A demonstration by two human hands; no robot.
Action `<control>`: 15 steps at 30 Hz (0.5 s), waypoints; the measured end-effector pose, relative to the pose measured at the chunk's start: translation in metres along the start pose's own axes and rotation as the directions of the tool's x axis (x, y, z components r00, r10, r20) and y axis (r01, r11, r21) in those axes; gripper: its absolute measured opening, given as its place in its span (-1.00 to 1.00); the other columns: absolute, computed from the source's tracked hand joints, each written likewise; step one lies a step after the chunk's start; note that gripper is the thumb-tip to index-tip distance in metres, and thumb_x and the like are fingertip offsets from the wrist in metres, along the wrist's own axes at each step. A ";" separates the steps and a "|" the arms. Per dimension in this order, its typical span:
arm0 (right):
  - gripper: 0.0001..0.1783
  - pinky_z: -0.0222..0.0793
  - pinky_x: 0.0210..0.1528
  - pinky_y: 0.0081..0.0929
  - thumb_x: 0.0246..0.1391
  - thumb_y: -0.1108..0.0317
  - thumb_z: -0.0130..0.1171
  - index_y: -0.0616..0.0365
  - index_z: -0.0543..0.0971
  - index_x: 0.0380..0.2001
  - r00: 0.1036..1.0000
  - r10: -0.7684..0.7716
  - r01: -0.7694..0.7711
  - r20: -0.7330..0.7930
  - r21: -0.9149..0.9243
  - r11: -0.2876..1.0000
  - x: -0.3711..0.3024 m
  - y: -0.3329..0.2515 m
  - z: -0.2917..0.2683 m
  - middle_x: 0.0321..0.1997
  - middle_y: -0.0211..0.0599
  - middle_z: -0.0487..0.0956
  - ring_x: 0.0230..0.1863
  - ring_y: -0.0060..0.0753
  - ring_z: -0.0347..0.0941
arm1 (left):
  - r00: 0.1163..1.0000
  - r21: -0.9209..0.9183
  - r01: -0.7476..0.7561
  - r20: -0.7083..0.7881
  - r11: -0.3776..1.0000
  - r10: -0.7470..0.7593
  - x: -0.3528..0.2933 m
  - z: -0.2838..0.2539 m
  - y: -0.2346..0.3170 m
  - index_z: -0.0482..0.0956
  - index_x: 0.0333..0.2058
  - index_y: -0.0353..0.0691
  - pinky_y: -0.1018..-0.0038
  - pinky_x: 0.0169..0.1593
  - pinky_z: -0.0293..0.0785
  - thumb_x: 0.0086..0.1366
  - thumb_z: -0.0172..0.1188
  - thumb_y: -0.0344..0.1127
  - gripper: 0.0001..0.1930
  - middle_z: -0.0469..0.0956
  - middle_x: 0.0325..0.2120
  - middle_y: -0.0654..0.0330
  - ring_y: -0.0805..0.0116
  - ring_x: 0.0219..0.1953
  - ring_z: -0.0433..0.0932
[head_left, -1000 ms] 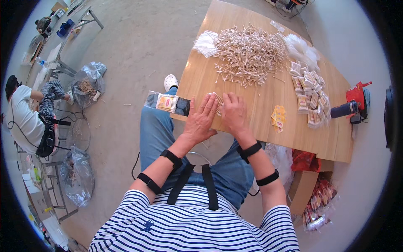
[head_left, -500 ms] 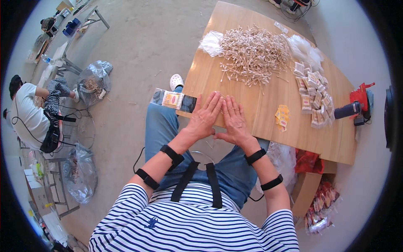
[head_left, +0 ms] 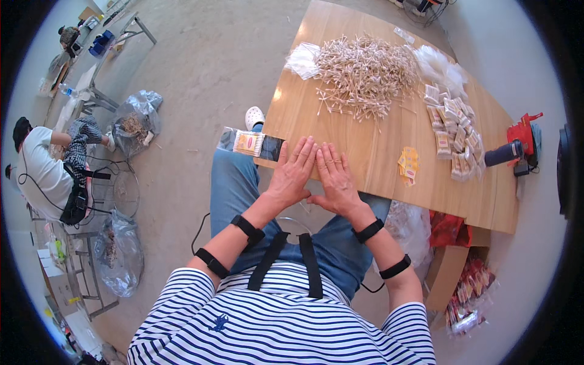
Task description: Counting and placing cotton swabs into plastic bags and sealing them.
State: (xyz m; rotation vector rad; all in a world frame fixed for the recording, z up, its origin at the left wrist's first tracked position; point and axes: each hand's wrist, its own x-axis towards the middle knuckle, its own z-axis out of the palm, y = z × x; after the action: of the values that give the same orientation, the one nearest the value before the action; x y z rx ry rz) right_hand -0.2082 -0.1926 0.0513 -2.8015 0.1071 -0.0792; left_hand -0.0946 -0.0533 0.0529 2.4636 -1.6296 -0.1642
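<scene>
My left hand and my right hand lie flat, side by side, at the near edge of the wooden table. Their fingers are stretched out and point away from me, and the thumbs almost meet. Whatever may be under the palms is hidden. Just left of my left hand, a clear packet of cotton swabs with a yellow card rests on a dark strip at the table's corner. Beyond my fingertips spreads a large heap of loose cotton swabs. Several yellow cards lie to the right of my right hand.
Filled swab packets are piled at the right, with clear plastic bags behind them. More flat bags sit left of the heap. A dark bottle lies at the right edge. Another person sits at the left.
Both hands have shifted slightly toward me, the right one also a little left. They stay flat with fingers extended. The swab packet keeps its place.
</scene>
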 end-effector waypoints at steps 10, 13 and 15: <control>0.43 -0.22 0.52 0.10 -0.46 -0.03 0.62 0.30 0.03 0.43 0.986 0.167 -0.162 0.020 -0.145 0.976 0.004 -0.013 0.003 0.54 0.07 -0.04 0.59 0.04 -0.23 | 0.999 0.039 0.014 -0.036 0.999 -0.013 0.004 0.003 -0.001 0.02 0.40 -0.32 -0.07 0.48 -0.31 -0.34 0.60 -0.03 0.33 -0.06 0.45 -0.03 0.08 0.51 -0.13; 0.44 -0.25 0.52 0.12 -0.48 0.00 0.63 0.28 0.03 0.43 0.978 0.207 -0.203 0.019 -0.131 0.970 0.011 -0.012 0.001 0.55 0.06 -0.04 0.59 0.02 -0.24 | 0.998 0.014 0.016 -0.059 1.000 -0.015 0.007 0.003 -0.002 0.02 0.40 -0.32 -0.08 0.48 -0.30 -0.35 0.61 -0.05 0.34 -0.06 0.46 -0.02 0.08 0.51 -0.13; 0.45 -0.28 0.53 0.11 -0.50 0.01 0.64 0.27 0.03 0.44 0.978 0.207 -0.205 0.005 -0.114 0.972 0.011 -0.011 0.003 0.55 0.04 -0.05 0.59 0.00 -0.25 | 0.998 0.006 0.021 -0.059 1.000 -0.021 0.006 0.005 -0.001 0.02 0.41 -0.31 -0.08 0.48 -0.30 -0.35 0.61 -0.05 0.33 -0.05 0.45 -0.02 0.09 0.51 -0.13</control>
State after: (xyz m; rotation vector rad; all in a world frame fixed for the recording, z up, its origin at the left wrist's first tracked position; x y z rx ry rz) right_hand -0.1967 -0.1825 0.0522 -2.8839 0.4092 0.0006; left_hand -0.0926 -0.0593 0.0475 2.4668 -1.5834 -0.0879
